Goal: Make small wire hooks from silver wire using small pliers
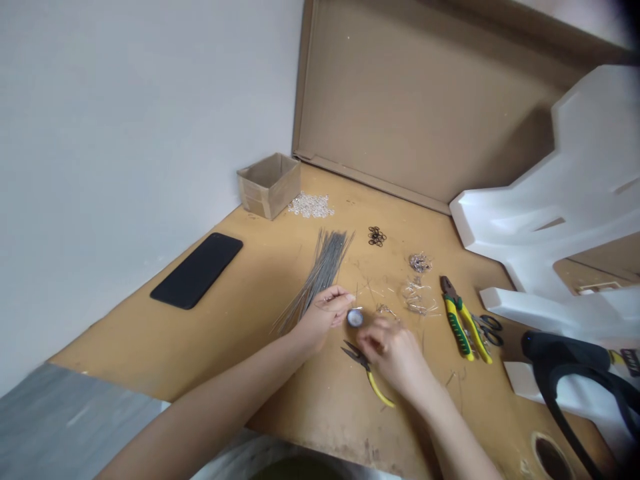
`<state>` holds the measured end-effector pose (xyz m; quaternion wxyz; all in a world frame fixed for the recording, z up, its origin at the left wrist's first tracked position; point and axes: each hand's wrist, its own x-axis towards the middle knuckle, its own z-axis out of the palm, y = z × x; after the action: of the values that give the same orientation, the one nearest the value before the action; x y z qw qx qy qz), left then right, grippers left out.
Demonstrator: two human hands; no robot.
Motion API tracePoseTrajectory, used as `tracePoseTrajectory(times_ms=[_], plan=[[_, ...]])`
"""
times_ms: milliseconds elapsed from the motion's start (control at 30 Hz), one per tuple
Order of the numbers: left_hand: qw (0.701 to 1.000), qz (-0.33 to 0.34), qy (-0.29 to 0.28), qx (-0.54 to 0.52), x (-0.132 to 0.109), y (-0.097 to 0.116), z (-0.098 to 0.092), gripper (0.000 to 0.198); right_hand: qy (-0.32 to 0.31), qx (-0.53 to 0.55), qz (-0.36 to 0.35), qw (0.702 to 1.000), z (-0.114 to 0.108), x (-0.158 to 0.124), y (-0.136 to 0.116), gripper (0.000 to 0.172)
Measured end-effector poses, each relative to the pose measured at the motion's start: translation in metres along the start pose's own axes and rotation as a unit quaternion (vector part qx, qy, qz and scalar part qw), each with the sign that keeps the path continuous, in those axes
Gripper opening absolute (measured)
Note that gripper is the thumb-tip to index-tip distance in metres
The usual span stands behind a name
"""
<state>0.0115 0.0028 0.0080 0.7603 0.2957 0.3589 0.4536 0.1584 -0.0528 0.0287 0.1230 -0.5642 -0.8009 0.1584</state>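
Observation:
My left hand (326, 312) is closed in a pinch on a small round silvery piece (355, 318), just right of a bundle of thin grey wires (320, 273). My right hand (393, 351) is closed with its fingertips at that same round piece; what it grips is too small to make out. Small yellow-handled pliers (367, 373) lie on the wooden table (280, 400) partly under my right hand.
Larger green-and-yellow pliers (463, 320) and scissors (490, 328) lie to the right. A black phone (197, 269), a small cardboard box (270, 183), clear beads (311, 205), black rings (377, 236) and metal bits (419, 293) are spread about. White foam (560, 200) and a black headset (570, 373) sit at the right.

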Motion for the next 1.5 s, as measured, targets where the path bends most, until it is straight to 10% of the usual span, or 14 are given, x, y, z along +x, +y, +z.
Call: tracePoseTrajectory(times_ms=[167, 533, 867, 1133, 1500], plan=[[1.0, -0.002, -0.004, -0.019, 0.001, 0.0, 0.0, 0.025, -0.09, 0.047, -0.122, 0.987, 0.021, -0.029, -0.031, 0.01], [1.0, -0.005, -0.005, -0.005, 0.001, -0.004, -0.001, 0.026, 0.059, -0.06, -0.154, 0.984, 0.059, -0.037, -0.013, 0.022], [1.0, 0.004, -0.007, 0.0, 0.004, -0.005, -0.005, 0.023, 0.055, -0.127, 0.012, 0.99, -0.001, 0.008, 0.027, 0.02], [1.0, 0.012, -0.016, -0.008, 0.006, -0.006, -0.005, 0.027, -0.067, -0.224, 0.057, 0.971, 0.004, 0.041, 0.004, 0.017], [1.0, -0.019, 0.002, 0.002, 0.009, -0.013, -0.007, 0.028, -0.046, -0.176, 0.035, 0.983, 0.004, 0.041, 0.012, 0.015]])
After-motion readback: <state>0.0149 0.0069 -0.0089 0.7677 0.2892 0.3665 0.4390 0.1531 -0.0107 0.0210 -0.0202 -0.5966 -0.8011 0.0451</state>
